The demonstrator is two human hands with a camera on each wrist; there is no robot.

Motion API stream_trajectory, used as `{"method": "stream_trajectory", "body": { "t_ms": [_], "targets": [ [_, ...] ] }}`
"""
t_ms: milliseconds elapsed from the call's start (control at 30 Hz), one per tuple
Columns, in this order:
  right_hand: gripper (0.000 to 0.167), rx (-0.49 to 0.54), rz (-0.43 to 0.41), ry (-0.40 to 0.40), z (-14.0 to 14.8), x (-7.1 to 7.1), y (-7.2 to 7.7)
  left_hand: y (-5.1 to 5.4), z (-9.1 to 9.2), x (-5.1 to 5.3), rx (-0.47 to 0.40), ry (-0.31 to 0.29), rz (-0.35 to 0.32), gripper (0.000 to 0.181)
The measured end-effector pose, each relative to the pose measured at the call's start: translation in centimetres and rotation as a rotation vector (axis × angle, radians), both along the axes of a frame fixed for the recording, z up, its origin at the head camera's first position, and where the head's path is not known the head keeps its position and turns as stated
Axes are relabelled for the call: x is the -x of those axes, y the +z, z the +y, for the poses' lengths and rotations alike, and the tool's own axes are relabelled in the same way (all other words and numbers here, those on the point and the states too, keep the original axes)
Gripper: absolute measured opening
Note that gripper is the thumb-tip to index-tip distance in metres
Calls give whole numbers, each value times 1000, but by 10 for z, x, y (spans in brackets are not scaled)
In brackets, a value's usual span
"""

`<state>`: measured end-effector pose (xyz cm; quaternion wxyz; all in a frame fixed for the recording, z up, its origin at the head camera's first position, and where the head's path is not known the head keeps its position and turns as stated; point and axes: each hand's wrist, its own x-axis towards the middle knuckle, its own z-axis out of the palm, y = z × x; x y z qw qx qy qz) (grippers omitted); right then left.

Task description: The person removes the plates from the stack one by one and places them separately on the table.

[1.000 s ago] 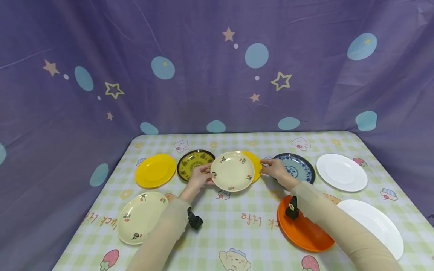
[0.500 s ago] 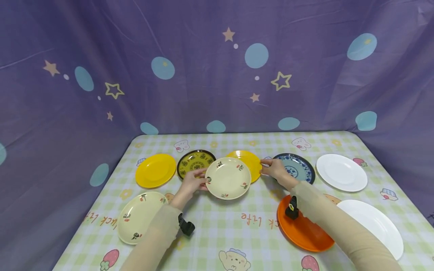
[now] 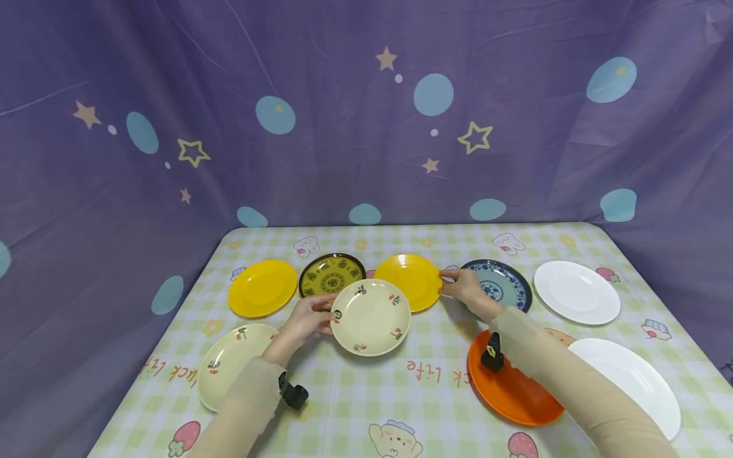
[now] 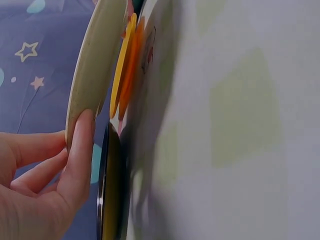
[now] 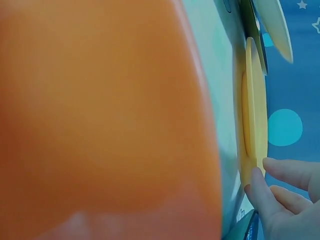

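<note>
My left hand (image 3: pixel 307 316) pinches the left rim of a cream plate with small flower prints (image 3: pixel 371 318). That plate is held up off the cloth, as the left wrist view shows, with its underside (image 4: pixel 97 60) towards the camera there. Behind it lies a yellow plate (image 3: pixel 410 282), whose right rim is between the thumb and fingers of my right hand (image 3: pixel 465 287). In the right wrist view the fingertips (image 5: pixel 272 165) meet the edge of this yellow plate (image 5: pixel 259 100). A dark-rimmed olive plate (image 3: pixel 331 275) is partly covered by the raised cream plate.
Around them on the checked tablecloth (image 3: pixel 355 407) lie another yellow plate (image 3: pixel 263 288), a second cream plate (image 3: pixel 231 362), a blue patterned plate (image 3: pixel 504 283), an orange plate (image 3: pixel 515 397) and two white plates, one at back (image 3: pixel 576 292), one in front (image 3: pixel 635 381). A purple curtain (image 3: pixel 343 172) hangs behind.
My left hand has carried the cream plate left and nearer to me, uncovering most of the yellow plate behind it. My right hand stays at the yellow plate's rim.
</note>
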<state>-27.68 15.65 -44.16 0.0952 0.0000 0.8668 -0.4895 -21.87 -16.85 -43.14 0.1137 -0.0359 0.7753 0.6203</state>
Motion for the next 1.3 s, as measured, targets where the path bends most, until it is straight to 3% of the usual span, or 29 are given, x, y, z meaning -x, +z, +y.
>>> {"method": "stream_trajectory", "body": {
  "t_ms": [367,667,933,1300],
  "targets": [
    [48,-5,14,1,-1,1,-2,1,-25,-14,55,-94,-31,48],
    [48,-10,18,8,-2,2,-2,3,-40,-21,50,-140,-60,45],
    [47,-28,29,18,-2,1,0,2,-55,-24,39,-274,-31,45],
    [46,-105,36,15,-3,3,0,0,-63,-23,81,-309,-55,47]
  ]
}}
